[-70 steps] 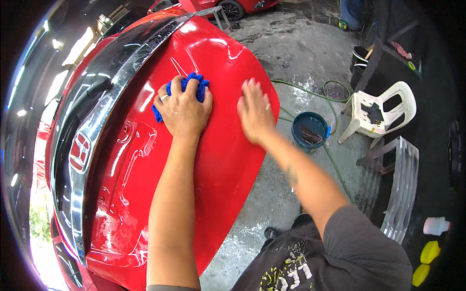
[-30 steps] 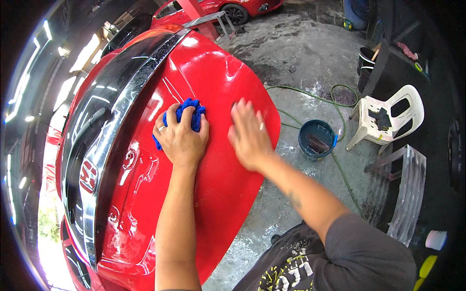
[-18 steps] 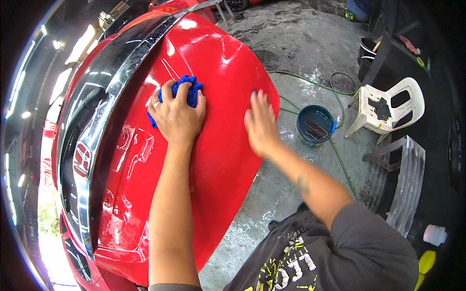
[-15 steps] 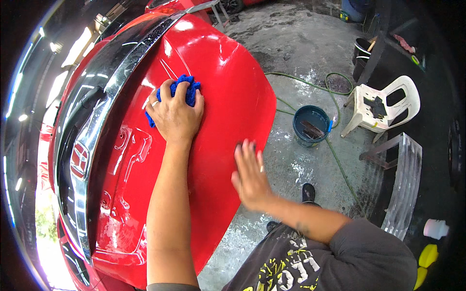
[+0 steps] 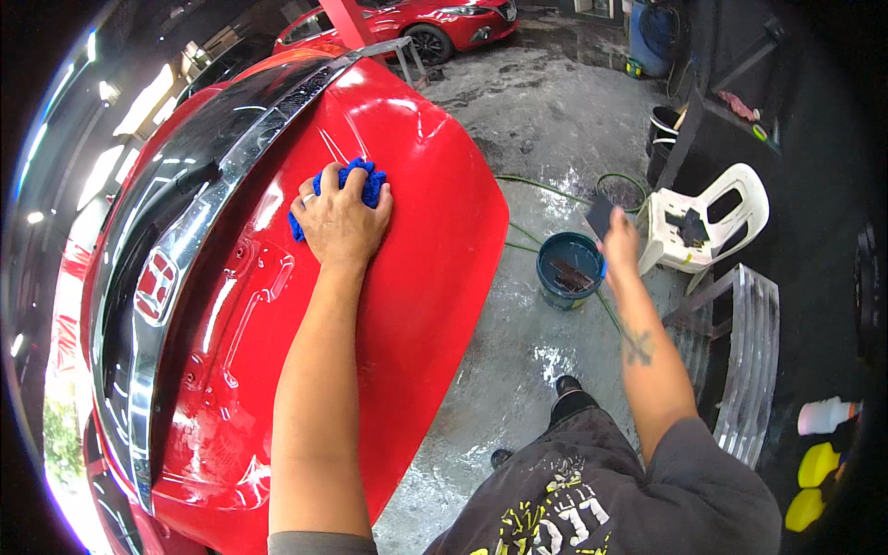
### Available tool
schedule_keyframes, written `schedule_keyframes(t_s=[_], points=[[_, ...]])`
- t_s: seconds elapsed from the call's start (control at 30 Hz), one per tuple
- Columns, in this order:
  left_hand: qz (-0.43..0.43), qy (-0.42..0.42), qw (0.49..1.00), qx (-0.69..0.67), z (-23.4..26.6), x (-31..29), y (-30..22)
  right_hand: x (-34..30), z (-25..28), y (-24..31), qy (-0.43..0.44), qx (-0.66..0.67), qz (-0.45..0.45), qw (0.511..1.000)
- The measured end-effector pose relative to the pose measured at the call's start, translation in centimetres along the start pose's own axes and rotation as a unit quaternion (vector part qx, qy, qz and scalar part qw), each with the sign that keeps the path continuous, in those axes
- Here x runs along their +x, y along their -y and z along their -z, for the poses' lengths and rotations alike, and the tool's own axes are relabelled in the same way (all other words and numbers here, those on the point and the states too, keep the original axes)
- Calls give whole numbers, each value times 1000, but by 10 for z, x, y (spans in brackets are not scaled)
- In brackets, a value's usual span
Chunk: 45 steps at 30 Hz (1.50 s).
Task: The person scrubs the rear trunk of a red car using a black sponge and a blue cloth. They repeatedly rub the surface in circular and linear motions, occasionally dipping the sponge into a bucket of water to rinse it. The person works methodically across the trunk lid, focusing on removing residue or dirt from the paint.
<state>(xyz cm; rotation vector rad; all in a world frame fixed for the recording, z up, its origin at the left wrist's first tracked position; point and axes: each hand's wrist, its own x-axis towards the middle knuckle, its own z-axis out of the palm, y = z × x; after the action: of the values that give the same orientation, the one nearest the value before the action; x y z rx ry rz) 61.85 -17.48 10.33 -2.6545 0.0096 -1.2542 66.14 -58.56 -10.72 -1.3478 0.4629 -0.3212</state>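
Note:
On the red car panel (image 5: 416, 240), my left hand (image 5: 340, 217) is closed over a crumpled blue cloth (image 5: 368, 183), which bunches out past the fingers. My right hand (image 5: 622, 245) is held out to the right, off the panel, and grips a small dark flat sheet (image 5: 599, 215) that looks like sandpaper. Just left of that hand, on the floor, stands a dark teal bucket (image 5: 544, 274) of water with dark strips (image 5: 570, 276) in it.
Beyond the bucket is a white plastic chair (image 5: 740, 199) with a dark piece on its seat. A green hose (image 5: 527, 180) crosses the wet floor. A metal bench (image 5: 747, 370) stands at the right. Another red car (image 5: 444, 23) is parked at the back.
My right hand has left the panel and swung right, past the bucket, with the dark sandpaper now showing in it. My left hand stays on the cloth.

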Motion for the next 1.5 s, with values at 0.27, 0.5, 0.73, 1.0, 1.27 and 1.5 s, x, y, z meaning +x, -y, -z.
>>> schedule_keyframes(t_s=[0.27,0.5,0.73,1.0,1.27,1.5], points=[[-88,76,989,-90,-2,16,-51,90,122,-73,-103,-118,8,988],[-101,122,987,-12,-112,123,-114,156,16,-77,176,-108,-113,972],[-66,145,987,35,-156,179,-123,152,-90,10,410,-43,-111,904],[-70,114,983,128,-78,195,-27,111,-235,82,392,-259,554,687],[-95,51,977,181,-37,178,53,100,-244,72,406,-255,559,677],[-88,11,980,176,-46,175,52,123,-308,128,441,-309,542,645]])
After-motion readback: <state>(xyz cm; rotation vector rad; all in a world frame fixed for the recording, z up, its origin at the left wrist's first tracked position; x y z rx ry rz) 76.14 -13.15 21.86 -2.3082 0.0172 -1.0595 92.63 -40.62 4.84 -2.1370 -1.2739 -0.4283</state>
